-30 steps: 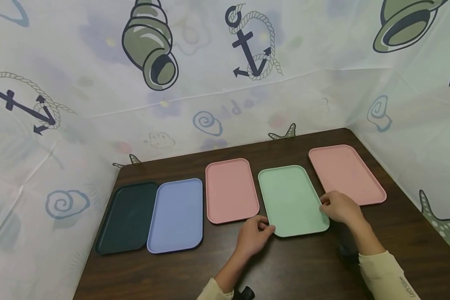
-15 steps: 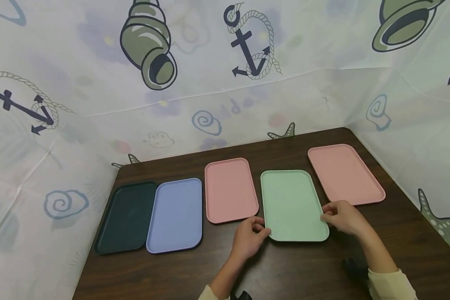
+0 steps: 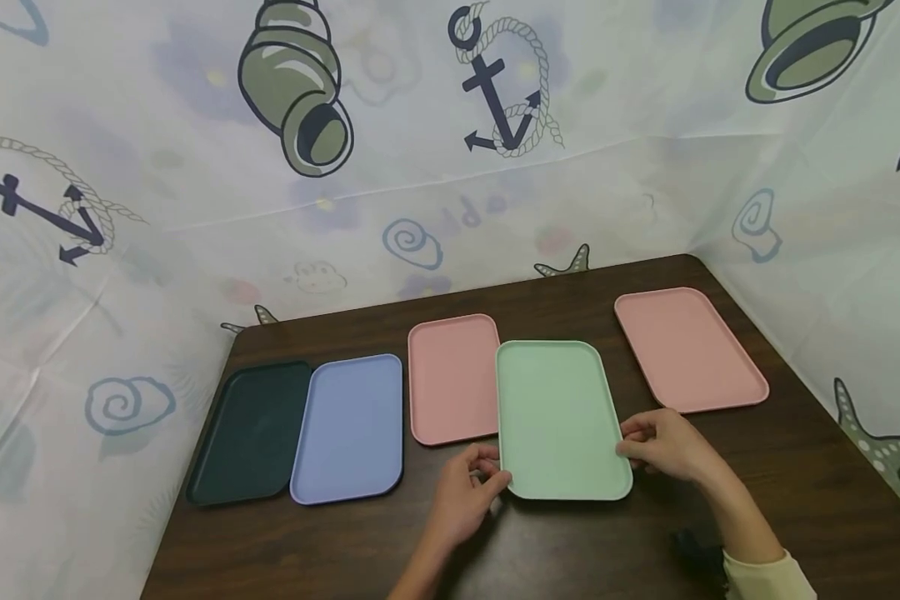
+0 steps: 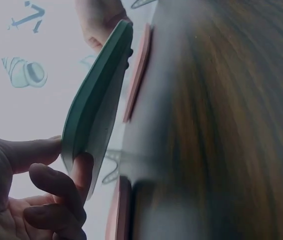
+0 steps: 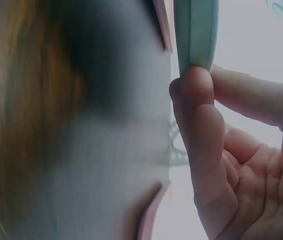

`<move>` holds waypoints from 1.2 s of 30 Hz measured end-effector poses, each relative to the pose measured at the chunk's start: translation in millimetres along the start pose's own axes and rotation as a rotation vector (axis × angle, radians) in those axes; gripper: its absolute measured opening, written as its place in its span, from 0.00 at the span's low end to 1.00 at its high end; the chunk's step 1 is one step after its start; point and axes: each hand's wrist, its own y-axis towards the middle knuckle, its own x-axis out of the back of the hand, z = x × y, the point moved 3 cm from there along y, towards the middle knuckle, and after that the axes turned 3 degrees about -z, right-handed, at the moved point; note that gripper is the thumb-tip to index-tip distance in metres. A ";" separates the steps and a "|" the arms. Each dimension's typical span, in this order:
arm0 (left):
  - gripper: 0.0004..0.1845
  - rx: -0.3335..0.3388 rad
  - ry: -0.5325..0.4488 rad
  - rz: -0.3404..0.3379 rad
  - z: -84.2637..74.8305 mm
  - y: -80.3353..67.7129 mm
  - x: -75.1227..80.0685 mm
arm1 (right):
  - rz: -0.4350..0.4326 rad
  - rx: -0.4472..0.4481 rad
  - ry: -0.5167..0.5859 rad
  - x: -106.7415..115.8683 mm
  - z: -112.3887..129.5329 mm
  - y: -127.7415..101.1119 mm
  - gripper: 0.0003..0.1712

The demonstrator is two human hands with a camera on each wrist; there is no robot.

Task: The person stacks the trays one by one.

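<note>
A light green rectangular tray (image 3: 562, 421) is held up off the table between both hands. My left hand (image 3: 465, 492) pinches its left edge near the front corner, thumb on top and a finger beneath. At the right edge, my right hand (image 3: 667, 446) pinches the rim the same way. Both wrist views show a gap between the green tray (image 4: 94, 100) and the tabletop. In the head view the tray's left edge overlaps a pink tray (image 3: 453, 379) lying behind it. A second pink tray (image 3: 690, 348) lies at the back right, beyond my right hand.
A dark green tray (image 3: 251, 433) and a blue tray (image 3: 347, 429) lie side by side on the left of the dark wooden table (image 3: 307, 550). Patterned white cloth (image 3: 420, 192) hangs along the back and both sides.
The green tray has moved toward the front edge, then left, with both hands on it; it now overlaps the middle pink tray in view. The other trays have not moved.
</note>
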 end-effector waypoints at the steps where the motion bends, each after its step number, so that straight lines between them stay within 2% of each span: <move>1: 0.13 0.000 -0.012 0.001 0.8 -2.3 3.8 | 0.011 0.014 0.014 -3.1 1.5 0.7 0.19; 6: 0.13 0.015 0.015 -0.018 13.3 -15.9 22.3 | 0.072 0.050 0.088 -23.3 7.5 5.5 0.18; 12: 0.12 0.088 0.068 -0.042 33.8 -29.7 42.1 | 0.104 0.075 0.122 -49.2 19.5 12.2 0.16; 16: 0.12 0.115 0.125 -0.086 42.0 -36.2 53.9 | 0.113 0.084 0.144 -65.2 27.3 16.4 0.15; 19: 0.12 0.119 0.207 -0.135 43.5 -38.7 61.4 | 0.109 0.095 0.146 -75.3 32.1 20.7 0.13; 25: 0.10 0.141 0.413 -0.223 39.8 -37.4 74.3 | 0.098 0.111 0.120 -90.7 41.3 34.8 0.11; 30: 0.10 0.159 0.491 -0.266 40.6 -29.4 82.0 | 0.088 0.105 0.105 -96.0 49.4 46.5 0.11; 36: 0.11 0.164 0.527 -0.300 43.6 -20.4 86.7 | 0.069 0.085 0.090 -100.0 53.8 58.6 0.11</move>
